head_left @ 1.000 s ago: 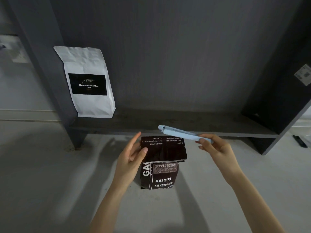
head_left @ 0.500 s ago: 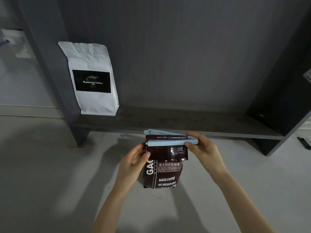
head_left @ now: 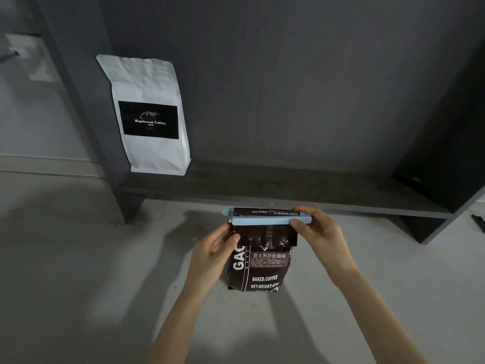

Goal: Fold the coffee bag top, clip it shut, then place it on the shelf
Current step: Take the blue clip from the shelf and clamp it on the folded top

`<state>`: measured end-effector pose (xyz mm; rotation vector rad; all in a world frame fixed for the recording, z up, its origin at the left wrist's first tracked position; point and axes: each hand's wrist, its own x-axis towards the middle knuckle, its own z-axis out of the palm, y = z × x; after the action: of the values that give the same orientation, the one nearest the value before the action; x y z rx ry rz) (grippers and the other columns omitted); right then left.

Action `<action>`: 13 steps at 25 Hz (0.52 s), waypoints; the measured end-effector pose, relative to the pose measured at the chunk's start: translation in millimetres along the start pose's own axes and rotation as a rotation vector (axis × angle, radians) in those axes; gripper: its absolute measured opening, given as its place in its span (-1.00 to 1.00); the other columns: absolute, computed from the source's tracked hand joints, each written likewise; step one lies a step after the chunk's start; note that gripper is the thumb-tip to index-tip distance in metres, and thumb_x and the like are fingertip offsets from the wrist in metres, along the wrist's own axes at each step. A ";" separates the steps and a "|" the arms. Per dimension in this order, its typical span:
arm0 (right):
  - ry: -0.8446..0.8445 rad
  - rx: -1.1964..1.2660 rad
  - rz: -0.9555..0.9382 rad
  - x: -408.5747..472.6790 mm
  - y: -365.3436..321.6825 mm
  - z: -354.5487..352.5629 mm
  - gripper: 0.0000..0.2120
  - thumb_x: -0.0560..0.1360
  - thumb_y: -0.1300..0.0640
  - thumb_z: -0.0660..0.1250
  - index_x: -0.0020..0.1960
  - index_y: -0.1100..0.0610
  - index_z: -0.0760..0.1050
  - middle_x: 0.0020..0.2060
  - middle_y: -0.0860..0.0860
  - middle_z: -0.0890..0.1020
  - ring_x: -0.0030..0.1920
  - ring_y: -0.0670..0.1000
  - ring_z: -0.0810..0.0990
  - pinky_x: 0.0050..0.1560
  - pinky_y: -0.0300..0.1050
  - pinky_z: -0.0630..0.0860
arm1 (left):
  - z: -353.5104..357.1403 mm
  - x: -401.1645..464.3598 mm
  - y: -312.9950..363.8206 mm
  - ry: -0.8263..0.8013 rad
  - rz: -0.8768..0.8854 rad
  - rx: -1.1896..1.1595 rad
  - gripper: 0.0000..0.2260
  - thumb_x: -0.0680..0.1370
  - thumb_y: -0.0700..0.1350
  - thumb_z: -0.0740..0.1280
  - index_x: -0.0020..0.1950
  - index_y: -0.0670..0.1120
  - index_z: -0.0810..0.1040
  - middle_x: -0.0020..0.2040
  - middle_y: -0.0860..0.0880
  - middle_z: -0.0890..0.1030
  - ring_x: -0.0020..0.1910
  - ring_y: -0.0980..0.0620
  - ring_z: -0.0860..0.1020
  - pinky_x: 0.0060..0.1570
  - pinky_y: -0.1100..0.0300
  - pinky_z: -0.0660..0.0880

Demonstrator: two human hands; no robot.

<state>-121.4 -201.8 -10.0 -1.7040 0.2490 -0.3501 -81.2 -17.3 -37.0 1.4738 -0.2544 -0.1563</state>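
Note:
A dark brown coffee bag (head_left: 262,269) with white lettering stands upright on the grey floor in front of the shelf. Its top is folded over. A long pale blue clip (head_left: 262,220) straddles the folded top, one arm in front and one behind, its left end still slightly apart. My right hand (head_left: 317,232) pinches the clip's right end between thumb and fingers. My left hand (head_left: 212,252) grips the bag's upper left edge just under the clip. The dark grey shelf board (head_left: 288,187) lies just beyond the bag.
A white coffee bag (head_left: 149,114) with a black label stands at the shelf's left end against the side panel. The shelf's right side panel (head_left: 446,153) rises at the right. A small dark object (head_left: 479,222) lies on the floor at the far right.
My right hand brought the clip down from above the bag and slid it over the folded top. The clip's arms have come closer together. My left hand shifted its grip on the bag's left edge.

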 end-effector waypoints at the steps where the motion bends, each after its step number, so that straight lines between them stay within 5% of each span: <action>1: 0.008 -0.004 0.001 0.3 0.5 0.3 -0.79 0.42 0.25 0.33 -0.11 -0.07 0.50 -0.24 0.20 0.58 -0.25 -0.08 0.57 -0.29 -0.39 0.49 | 0.6 -0.2 0.5 0.004 0.000 0.001 -0.64 0.47 -0.37 0.25 0.15 0.00 0.36 -0.04 0.22 0.51 -0.24 0.50 0.53 -0.25 0.61 0.41; 6: -0.035 0.040 0.009 0.3 -1.7 5.2 -0.82 0.43 0.26 0.31 -0.08 0.00 0.49 -0.23 0.00 0.63 -0.31 -0.19 0.63 -0.34 -0.42 0.53 | 1.4 -1.6 3.9 0.003 -0.009 -0.002 -0.65 0.47 -0.37 0.25 -0.08 0.12 0.47 -0.12 0.23 0.54 -0.25 0.50 0.53 -0.26 0.61 0.41; 10: -0.017 0.052 0.002 -0.6 -1.0 6.3 -0.84 0.43 0.27 0.30 -0.03 0.07 0.48 -0.23 -0.03 0.62 -0.33 -0.26 0.62 -0.36 -0.45 0.50 | 0.4 -0.7 -1.7 0.019 -0.010 -0.011 -0.66 0.46 -0.37 0.26 0.20 -0.12 0.43 0.01 0.19 0.50 -0.24 0.50 0.53 -0.24 0.62 0.41; 13: -0.011 0.069 0.002 -1.6 -1.3 5.3 -0.84 0.44 0.28 0.30 -0.02 0.09 0.49 -0.22 -0.04 0.62 -0.32 -0.28 0.61 -0.35 -0.46 0.50 | 0.3 0.1 -3.8 0.023 -0.018 -0.004 -0.67 0.46 -0.37 0.27 0.23 -0.24 0.42 0.04 0.15 0.49 -0.23 0.51 0.53 -0.22 0.62 0.40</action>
<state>-121.0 -196.1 -9.6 -1.6369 0.2283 -0.3437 -81.0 -18.0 -40.7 1.4734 -0.2225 -0.1541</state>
